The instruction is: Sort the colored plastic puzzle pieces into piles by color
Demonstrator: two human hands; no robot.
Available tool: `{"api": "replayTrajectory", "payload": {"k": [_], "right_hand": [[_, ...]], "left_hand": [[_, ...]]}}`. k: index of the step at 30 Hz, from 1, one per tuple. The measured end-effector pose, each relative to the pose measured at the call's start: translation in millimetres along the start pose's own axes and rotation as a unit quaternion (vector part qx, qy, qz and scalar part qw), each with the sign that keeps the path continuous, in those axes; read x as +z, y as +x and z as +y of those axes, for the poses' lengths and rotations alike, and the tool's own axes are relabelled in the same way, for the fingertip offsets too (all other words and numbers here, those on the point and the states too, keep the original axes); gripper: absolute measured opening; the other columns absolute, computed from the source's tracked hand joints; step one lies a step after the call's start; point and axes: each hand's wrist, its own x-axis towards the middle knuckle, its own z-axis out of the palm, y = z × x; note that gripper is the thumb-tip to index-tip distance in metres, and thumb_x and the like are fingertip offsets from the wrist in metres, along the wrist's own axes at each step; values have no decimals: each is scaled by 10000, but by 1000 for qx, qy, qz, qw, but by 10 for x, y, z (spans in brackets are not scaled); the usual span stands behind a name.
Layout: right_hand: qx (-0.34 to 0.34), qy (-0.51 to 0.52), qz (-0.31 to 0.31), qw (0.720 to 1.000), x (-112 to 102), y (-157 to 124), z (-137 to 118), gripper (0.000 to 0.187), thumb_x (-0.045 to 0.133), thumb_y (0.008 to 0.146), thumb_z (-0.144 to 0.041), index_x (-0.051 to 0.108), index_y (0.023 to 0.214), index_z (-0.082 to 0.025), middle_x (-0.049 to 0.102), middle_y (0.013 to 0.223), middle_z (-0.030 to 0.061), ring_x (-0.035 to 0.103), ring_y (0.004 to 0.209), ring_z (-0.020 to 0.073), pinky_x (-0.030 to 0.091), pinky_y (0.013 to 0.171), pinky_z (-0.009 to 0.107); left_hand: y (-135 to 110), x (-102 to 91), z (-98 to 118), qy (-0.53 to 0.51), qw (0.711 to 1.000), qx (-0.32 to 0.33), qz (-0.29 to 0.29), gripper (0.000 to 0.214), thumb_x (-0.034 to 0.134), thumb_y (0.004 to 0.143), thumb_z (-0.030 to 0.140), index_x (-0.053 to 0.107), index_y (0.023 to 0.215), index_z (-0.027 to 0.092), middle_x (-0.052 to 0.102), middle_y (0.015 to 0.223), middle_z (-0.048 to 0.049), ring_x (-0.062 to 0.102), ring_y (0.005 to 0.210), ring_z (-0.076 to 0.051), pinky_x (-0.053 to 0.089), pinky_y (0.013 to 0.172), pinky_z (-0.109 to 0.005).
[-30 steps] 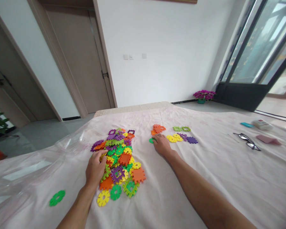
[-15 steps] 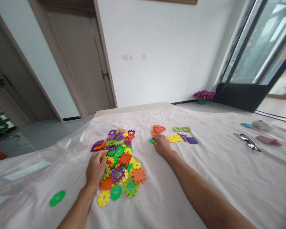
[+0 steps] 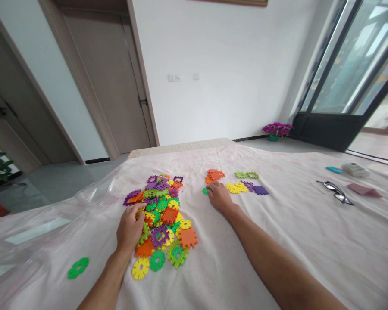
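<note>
A heap of flat plastic interlocking pieces (image 3: 163,211) in purple, green, yellow and orange lies on a pale cloth (image 3: 278,241). My left hand (image 3: 129,228) rests at the heap's left edge, fingers curled onto a piece there. My right hand (image 3: 219,196) lies palm down further back, its fingers on a small green piece (image 3: 206,190). Around it sit sorted pieces: orange pieces (image 3: 214,174), lime green pieces (image 3: 246,175), yellow pieces (image 3: 236,187) and purple pieces (image 3: 257,187).
A lone green round piece (image 3: 78,267) lies at the near left. A clear plastic bag (image 3: 51,224) sits left of the heap. Glasses (image 3: 335,191), a reddish wallet (image 3: 364,189) and a white box (image 3: 355,168) lie at the right.
</note>
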Motion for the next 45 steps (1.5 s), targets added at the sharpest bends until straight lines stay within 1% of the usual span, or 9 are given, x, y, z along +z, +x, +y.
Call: {"api": "replayTrajectory", "payload": {"k": [5, 9, 18, 23, 28, 40, 45], "right_hand": [[0, -1, 1, 1000, -10, -5, -7, 275, 486, 953, -254, 712, 1105, -225, 659, 1167, 94, 541, 1097, 230, 351, 949, 312], [-1, -4, 2, 1000, -17, -8, -15, 273, 484, 949, -245, 714, 1095, -223, 660, 1159, 94, 542, 1092, 228, 354, 945, 309], [4, -18, -9, 1000, -15, -2, -22, 297, 459, 961, -249, 706, 1123, -219, 651, 1172, 97, 536, 1099, 230, 350, 943, 313], [4, -15, -10, 1000, -12, -2, -20, 299, 461, 956, -238, 704, 1129, -221, 651, 1177, 95, 531, 1107, 229, 347, 949, 316], [5, -11, -4, 1000, -11, -6, -19, 297, 455, 961, -246, 705, 1120, -230, 650, 1167, 92, 536, 1094, 232, 361, 923, 319], [4, -7, 5, 1000, -9, -12, -30, 289, 471, 960, -256, 703, 1131, -231, 643, 1174, 95, 536, 1104, 233, 362, 944, 325], [8, -14, -7, 1000, -31, -22, -48, 292, 463, 975, -271, 696, 1146, -232, 637, 1194, 100, 531, 1115, 235, 358, 944, 328]], "left_hand": [[-2, -6, 10, 3, 1000, 0, -4, 328, 466, 875, 313, 694, 1100, 242, 668, 1207, -55, 596, 1171, -236, 430, 1077, -395], [-2, -5, 9, 2, 1000, 0, -1, 323, 470, 876, 318, 696, 1096, 250, 667, 1207, -50, 596, 1173, -233, 426, 1083, -382], [-5, 10, -21, 5, 1000, 2, -3, 339, 461, 882, 326, 690, 1116, 240, 664, 1216, -50, 587, 1180, -229, 421, 1084, -385], [-1, 7, -9, 3, 1000, 3, 1, 333, 466, 873, 331, 698, 1096, 245, 670, 1207, -46, 593, 1175, -229, 427, 1080, -375], [2, 13, -21, 1, 1000, 1, -3, 337, 464, 878, 337, 690, 1109, 241, 662, 1212, -52, 588, 1177, -237, 422, 1083, -393], [-4, 11, -34, 1, 1000, 3, -8, 327, 465, 889, 333, 682, 1117, 246, 654, 1219, -51, 580, 1185, -233, 415, 1088, -390], [-4, 1, -12, 3, 1000, -2, -8, 324, 470, 884, 338, 686, 1110, 252, 653, 1223, -51, 584, 1178, -239, 424, 1079, -396]]}}
